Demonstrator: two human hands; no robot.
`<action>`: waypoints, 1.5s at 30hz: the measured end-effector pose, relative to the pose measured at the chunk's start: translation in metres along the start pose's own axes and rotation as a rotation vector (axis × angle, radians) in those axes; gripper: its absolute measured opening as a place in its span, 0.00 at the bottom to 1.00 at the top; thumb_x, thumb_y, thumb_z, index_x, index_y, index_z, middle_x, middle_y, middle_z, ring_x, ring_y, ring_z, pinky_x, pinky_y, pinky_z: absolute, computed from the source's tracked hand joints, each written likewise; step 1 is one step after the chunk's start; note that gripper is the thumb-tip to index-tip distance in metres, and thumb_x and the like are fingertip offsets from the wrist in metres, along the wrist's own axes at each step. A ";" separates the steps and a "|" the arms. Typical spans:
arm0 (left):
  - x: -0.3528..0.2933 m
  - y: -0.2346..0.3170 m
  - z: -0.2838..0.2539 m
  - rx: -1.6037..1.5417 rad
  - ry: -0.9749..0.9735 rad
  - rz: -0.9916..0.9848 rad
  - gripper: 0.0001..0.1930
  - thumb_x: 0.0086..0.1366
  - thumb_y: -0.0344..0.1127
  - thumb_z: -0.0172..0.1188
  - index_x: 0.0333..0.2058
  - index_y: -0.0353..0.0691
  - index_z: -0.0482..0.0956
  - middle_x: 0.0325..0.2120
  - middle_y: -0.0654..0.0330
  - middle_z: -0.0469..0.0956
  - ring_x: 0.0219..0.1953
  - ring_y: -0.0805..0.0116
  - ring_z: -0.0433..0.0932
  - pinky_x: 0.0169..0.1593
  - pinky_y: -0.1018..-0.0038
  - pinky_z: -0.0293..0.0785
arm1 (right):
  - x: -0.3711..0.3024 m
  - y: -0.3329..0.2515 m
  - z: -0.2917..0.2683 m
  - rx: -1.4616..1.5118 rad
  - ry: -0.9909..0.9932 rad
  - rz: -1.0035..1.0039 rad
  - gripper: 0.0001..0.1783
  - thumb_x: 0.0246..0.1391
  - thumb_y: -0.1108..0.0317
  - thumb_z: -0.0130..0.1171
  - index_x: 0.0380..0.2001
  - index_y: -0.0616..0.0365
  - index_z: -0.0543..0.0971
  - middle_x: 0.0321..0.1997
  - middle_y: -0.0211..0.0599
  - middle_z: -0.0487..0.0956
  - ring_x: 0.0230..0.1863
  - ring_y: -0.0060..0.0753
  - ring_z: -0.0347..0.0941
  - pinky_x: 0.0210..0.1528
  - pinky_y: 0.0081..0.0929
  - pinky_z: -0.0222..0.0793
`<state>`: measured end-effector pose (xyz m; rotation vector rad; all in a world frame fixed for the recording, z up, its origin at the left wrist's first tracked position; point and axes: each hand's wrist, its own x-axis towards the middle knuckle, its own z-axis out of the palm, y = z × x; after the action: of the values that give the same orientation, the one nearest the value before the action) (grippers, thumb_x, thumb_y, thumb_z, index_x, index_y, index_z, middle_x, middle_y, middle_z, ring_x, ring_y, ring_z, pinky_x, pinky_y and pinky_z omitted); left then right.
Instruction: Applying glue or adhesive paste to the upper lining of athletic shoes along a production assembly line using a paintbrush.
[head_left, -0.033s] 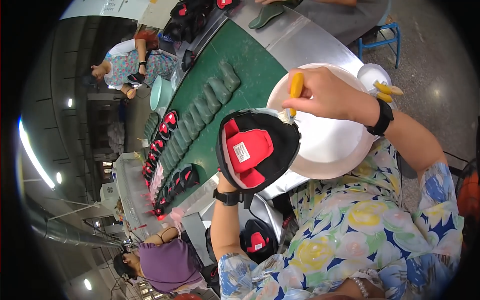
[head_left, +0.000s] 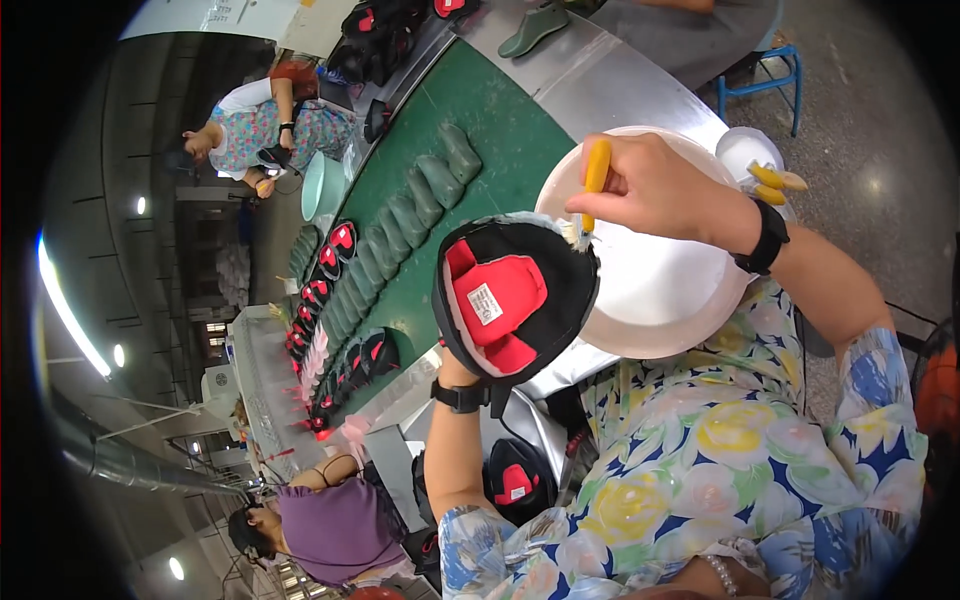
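My left hand point(head_left: 457, 368), mostly hidden, is closed on a black shoe upper point(head_left: 560, 290) with a red lining and a white label inside. Pinched in my right hand point(head_left: 650, 185) is a brush with a yellow handle point(head_left: 597, 168). Its pale bristles point(head_left: 578, 236) touch the upper's edge on the right. Behind and to the right of the upper is a wide, pale bowl point(head_left: 650, 290) holding white liquid. Another black and red upper point(head_left: 515, 480) lies below my left forearm.
Dark green shoe lasts point(head_left: 405, 220) line the green belt point(head_left: 510, 110), with several red and black uppers point(head_left: 325, 262) beyond. Beside the bowl, a small white container point(head_left: 742, 148) holds yellow-handled brushes point(head_left: 770, 180). People sit or stand at left; a blue stool point(head_left: 765, 88) stands at upper right.
The brush has shifted very slightly right along the upper's edge, and its handle stands a little more upright. The upper stays almost still in my left hand.
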<state>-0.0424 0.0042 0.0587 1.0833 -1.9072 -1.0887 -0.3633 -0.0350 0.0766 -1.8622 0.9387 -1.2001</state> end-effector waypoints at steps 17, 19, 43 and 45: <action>0.001 -0.026 0.022 0.266 0.722 0.397 0.25 0.65 0.33 0.64 0.59 0.34 0.70 0.54 0.51 0.75 0.57 0.57 0.75 0.62 0.64 0.69 | -0.033 -0.018 0.045 0.377 0.134 0.351 0.18 0.54 0.60 0.69 0.32 0.68 0.79 0.22 0.40 0.81 0.23 0.26 0.78 0.27 0.24 0.72; -0.003 -0.026 0.010 0.379 0.725 0.373 0.24 0.65 0.33 0.64 0.58 0.34 0.71 0.53 0.51 0.75 0.55 0.58 0.75 0.61 0.65 0.70 | -0.033 -0.018 0.041 0.353 0.159 0.232 0.16 0.54 0.62 0.70 0.33 0.66 0.79 0.23 0.38 0.81 0.23 0.26 0.78 0.28 0.24 0.72; -0.034 -0.021 0.031 -1.195 0.047 -0.523 0.24 0.72 0.42 0.55 0.63 0.40 0.67 0.58 0.54 0.74 0.58 0.61 0.75 0.60 0.63 0.75 | -0.020 0.005 0.019 0.019 -0.280 0.080 0.13 0.55 0.64 0.66 0.36 0.59 0.75 0.27 0.44 0.79 0.32 0.46 0.78 0.35 0.33 0.72; -0.036 -0.020 0.024 -1.117 0.047 -0.494 0.24 0.72 0.41 0.55 0.63 0.40 0.67 0.57 0.54 0.74 0.56 0.61 0.75 0.58 0.64 0.76 | -0.018 0.001 0.019 -0.035 -0.192 0.124 0.12 0.54 0.67 0.67 0.38 0.58 0.76 0.31 0.40 0.82 0.33 0.40 0.80 0.36 0.29 0.72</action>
<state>-0.0408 0.0378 0.0252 0.8590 -0.6954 -1.9997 -0.3513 -0.0167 0.0631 -1.8793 0.9584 -0.9187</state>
